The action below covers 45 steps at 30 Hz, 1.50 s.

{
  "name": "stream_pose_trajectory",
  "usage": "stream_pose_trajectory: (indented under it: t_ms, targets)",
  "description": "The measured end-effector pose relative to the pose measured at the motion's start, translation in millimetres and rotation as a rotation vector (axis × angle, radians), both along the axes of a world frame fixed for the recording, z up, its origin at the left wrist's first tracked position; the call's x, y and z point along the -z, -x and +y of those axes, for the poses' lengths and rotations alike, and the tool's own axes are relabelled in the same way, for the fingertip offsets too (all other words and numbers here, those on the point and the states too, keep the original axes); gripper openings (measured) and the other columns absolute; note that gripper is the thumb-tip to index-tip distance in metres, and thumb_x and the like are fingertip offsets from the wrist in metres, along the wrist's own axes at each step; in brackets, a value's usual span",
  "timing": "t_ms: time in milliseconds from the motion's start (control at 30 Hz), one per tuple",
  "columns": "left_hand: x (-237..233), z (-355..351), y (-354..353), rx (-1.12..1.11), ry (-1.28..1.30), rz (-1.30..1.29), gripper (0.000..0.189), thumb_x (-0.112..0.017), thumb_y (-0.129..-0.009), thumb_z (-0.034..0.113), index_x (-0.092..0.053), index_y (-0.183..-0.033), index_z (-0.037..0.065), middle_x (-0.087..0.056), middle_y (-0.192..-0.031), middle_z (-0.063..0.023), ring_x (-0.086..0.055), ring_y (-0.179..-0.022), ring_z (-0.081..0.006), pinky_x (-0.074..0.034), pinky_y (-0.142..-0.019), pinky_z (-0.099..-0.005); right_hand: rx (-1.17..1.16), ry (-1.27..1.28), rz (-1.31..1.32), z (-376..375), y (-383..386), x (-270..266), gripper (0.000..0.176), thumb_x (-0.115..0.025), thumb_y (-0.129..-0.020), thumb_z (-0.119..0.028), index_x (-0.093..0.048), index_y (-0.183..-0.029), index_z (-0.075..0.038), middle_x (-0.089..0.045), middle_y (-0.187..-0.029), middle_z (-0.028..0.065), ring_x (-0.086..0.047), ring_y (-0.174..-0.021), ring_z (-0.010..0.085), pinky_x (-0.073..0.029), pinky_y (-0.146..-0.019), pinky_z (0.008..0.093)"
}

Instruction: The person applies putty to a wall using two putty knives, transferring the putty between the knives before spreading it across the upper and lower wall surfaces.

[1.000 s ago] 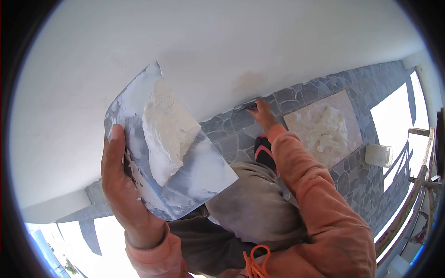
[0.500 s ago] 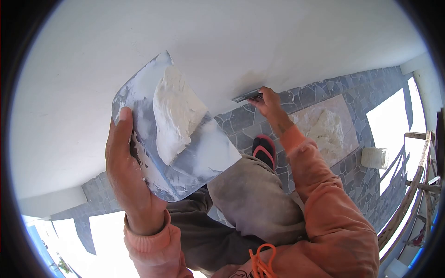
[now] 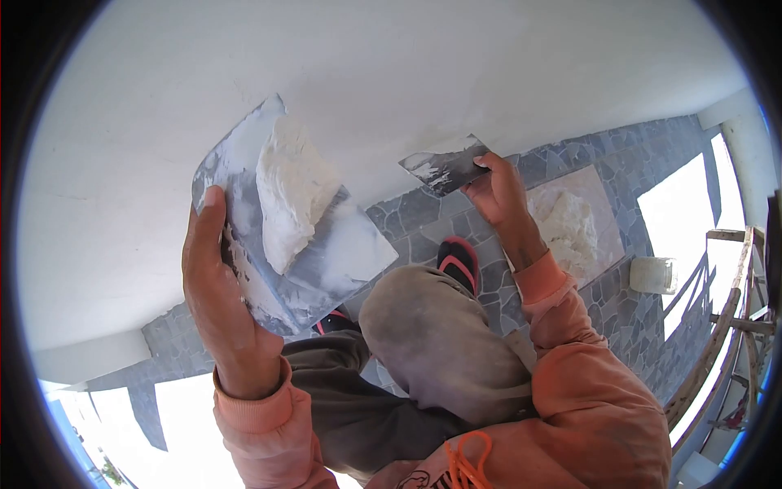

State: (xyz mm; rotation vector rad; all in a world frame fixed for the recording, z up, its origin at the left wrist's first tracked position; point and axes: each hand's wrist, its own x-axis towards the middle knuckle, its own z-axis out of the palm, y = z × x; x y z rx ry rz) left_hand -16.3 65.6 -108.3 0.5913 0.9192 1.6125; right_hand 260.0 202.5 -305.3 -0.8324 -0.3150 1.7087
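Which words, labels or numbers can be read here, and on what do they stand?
None can be read. The dark print on the orange shirt is cut off at the edge; the white bucket, the grey metal plaster board and the small steel scraper show no text.

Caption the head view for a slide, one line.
Left hand holds a metal board loaded with white plaster; right hand holds a smeared putty knife near the white wall.
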Motion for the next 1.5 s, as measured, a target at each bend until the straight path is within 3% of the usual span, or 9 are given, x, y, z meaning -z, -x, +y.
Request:
stream_pose_trajectory:
  t_ms: [167,267,600,1000,1133,1500]
  targets:
    - [1.2,0.6,-2.6,-0.023,0.040,0.015,0.044,-0.061,-0.097,0.013,-0.048,-0.135,-0.004,-0.058,-0.128,-0.0167,-0.062,-0.114,-0.0202,-0.053,-0.093,-0.0283,0.011,0.252,-0.025,-10.8,-12.7,117.9,0.031,-0.053,-0.084,-0.007,-0.052,-0.113,0.002,-0.057,-0.112,0.0173,-0.057,-0.105,0.0321,-0.047,-0.088,0.0551]
    - [-1.8,3.0,-5.0,-0.026,0.063,0.049,0.041,-0.058,-0.098,0.012,-0.049,-0.135,-0.004,-0.058,-0.128,-0.0164,-0.063,-0.112,-0.0197,-0.055,-0.090,-0.0273,-0.004,0.274,-0.079,-6.1,-7.0,149.3,0.027,-0.056,-0.083,-0.008,-0.053,-0.109,-0.001,-0.058,-0.110,0.0160,-0.058,-0.102,0.0314,-0.046,-0.088,0.0552]
    - [0.7,0.2,-5.3,0.040,-0.016,0.055,0.043,-0.059,-0.098,0.014,-0.048,-0.136,-0.002,-0.059,-0.127,-0.0162,-0.064,-0.111,-0.0197,-0.056,-0.089,-0.0273,-0.065,0.250,-0.122,-0.5,17.1,143.5,0.023,-0.060,-0.080,-0.004,-0.058,-0.103,-0.004,-0.061,-0.098,0.0109,-0.061,-0.092,0.0277,-0.050,-0.080,0.0556]
    - [-1.5,6.9,-14.0,-0.129,0.095,0.222,0.040,-0.052,-0.100,0.029,-0.054,-0.125,-0.003,-0.065,-0.115,-0.0132,-0.068,-0.099,-0.0202,-0.056,-0.084,-0.0317,-0.096,0.203,-0.113,-0.9,23.0,138.6,0.034,-0.058,-0.080,-0.004,-0.058,-0.114,-0.004,-0.060,-0.103,0.0097,-0.060,-0.097,0.0279,-0.049,-0.083,0.0548]
    - [0.6,3.5,-5.1,-0.025,0.047,0.109,0.038,-0.049,-0.103,0.019,-0.049,-0.133,-0.004,-0.059,-0.126,-0.0149,-0.066,-0.109,-0.0192,-0.058,-0.086,-0.0278,-0.101,0.205,-0.108,0.6,23.3,143.4,0.036,-0.058,-0.080,-0.005,-0.056,-0.116,-0.005,-0.059,-0.105,0.0099,-0.060,-0.098,0.0280,-0.048,-0.082,0.0542]
    - [0.9,3.1,-5.1,-0.003,0.031,0.063,0.036,-0.049,-0.103,0.016,-0.049,-0.133,-0.004,-0.058,-0.126,-0.0148,-0.065,-0.109,-0.0198,-0.057,-0.089,-0.0286,-0.125,0.139,-0.172,-9.5,19.1,153.0,0.034,-0.057,-0.082,-0.009,-0.055,-0.115,-0.003,-0.058,-0.103,0.0100,-0.060,-0.094,0.0268,-0.050,-0.076,0.0499]
